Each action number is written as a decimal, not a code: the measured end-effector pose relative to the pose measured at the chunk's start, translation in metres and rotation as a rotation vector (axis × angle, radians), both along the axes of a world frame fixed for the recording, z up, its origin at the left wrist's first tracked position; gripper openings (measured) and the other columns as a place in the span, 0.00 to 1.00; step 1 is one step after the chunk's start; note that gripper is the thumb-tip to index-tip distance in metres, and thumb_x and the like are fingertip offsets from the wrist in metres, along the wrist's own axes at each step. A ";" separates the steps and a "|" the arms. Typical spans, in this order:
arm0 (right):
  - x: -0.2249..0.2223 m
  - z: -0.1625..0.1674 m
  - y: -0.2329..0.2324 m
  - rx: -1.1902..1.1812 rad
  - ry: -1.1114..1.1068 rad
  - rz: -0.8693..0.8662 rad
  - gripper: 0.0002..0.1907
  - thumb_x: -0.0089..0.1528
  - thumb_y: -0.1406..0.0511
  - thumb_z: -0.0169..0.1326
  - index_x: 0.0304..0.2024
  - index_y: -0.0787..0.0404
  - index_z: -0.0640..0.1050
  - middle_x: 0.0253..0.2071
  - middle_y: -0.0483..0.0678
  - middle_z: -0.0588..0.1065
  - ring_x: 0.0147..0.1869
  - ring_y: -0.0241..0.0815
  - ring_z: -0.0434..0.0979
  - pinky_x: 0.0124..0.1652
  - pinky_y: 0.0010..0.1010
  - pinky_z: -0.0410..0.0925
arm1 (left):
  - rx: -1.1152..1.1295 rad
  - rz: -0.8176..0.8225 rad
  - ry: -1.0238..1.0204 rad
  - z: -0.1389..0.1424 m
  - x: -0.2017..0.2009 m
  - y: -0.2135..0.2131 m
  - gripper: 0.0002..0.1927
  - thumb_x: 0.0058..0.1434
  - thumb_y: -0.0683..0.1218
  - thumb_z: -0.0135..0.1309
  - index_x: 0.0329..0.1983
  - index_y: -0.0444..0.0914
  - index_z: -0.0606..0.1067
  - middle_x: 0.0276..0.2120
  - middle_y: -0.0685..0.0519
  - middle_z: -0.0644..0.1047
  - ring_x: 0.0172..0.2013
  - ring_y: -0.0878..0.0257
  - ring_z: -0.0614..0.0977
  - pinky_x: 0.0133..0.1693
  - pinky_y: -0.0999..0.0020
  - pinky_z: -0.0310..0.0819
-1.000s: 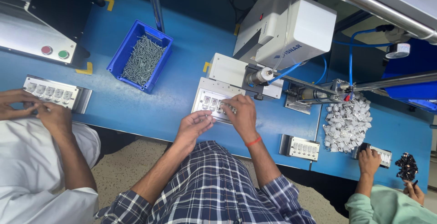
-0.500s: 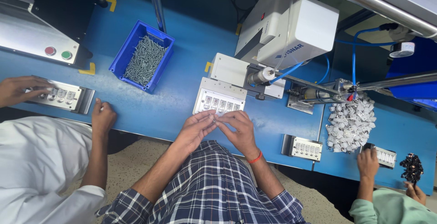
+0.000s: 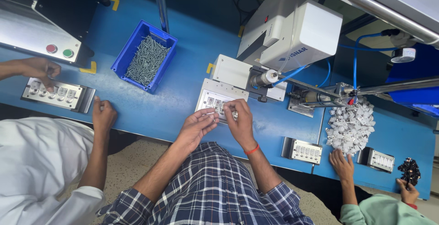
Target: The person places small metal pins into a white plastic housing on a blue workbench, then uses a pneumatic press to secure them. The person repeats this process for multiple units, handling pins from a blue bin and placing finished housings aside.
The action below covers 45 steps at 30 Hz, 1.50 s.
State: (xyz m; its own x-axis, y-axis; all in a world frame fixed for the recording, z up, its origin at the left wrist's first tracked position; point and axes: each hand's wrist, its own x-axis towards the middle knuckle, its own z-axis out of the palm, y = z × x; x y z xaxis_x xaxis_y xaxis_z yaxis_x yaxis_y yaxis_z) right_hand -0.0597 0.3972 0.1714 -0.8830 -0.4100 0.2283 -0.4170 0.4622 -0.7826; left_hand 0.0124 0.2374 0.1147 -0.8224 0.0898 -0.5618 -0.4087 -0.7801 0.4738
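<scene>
My left hand (image 3: 197,127) and my right hand (image 3: 238,119) meet at the near edge of a grey metal fixture plate (image 3: 219,98) with a row of small white parts, on the blue bench (image 3: 178,88). The left fingers pinch a small pale part at the plate's front edge. The right fingers curl over the plate's near right corner and pinch a small metal piece. An orange band circles my right wrist. The plate sits in front of a white automatic screw machine (image 3: 292,33).
A blue bin of screws (image 3: 145,56) stands at the back left. A person in white on the left works at another fixture (image 3: 55,95). On the right are a pile of white parts (image 3: 351,124), two more fixtures (image 3: 304,151), and a person in green.
My hands went from on top of the fixture back to its near edge, then forward onto it again. The person on the left moved one hand off their fixture onto the bench.
</scene>
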 end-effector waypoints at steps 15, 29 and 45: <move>-0.033 -0.018 -0.012 0.344 0.111 0.077 0.04 0.61 0.66 0.60 0.36 0.60 0.80 0.36 0.47 0.75 0.43 0.48 0.76 0.46 0.42 0.65 | -0.086 -0.003 -0.044 -0.003 0.011 -0.012 0.18 0.65 0.43 0.56 0.58 0.35 0.75 0.46 0.47 0.81 0.43 0.63 0.83 0.45 0.71 0.81; -0.030 -0.021 -0.012 0.302 0.039 0.026 0.05 0.62 0.66 0.60 0.37 0.62 0.81 0.36 0.47 0.75 0.41 0.45 0.76 0.45 0.39 0.68 | -0.129 -0.002 0.022 0.003 0.009 -0.017 0.17 0.66 0.41 0.54 0.57 0.31 0.74 0.47 0.44 0.82 0.46 0.63 0.83 0.50 0.70 0.81; -0.031 -0.017 -0.015 0.343 0.000 0.065 0.05 0.62 0.66 0.60 0.36 0.63 0.81 0.35 0.49 0.75 0.41 0.46 0.77 0.44 0.39 0.69 | -0.150 -0.008 0.012 -0.001 0.015 -0.019 0.16 0.64 0.42 0.57 0.55 0.30 0.77 0.45 0.46 0.83 0.45 0.64 0.84 0.50 0.70 0.81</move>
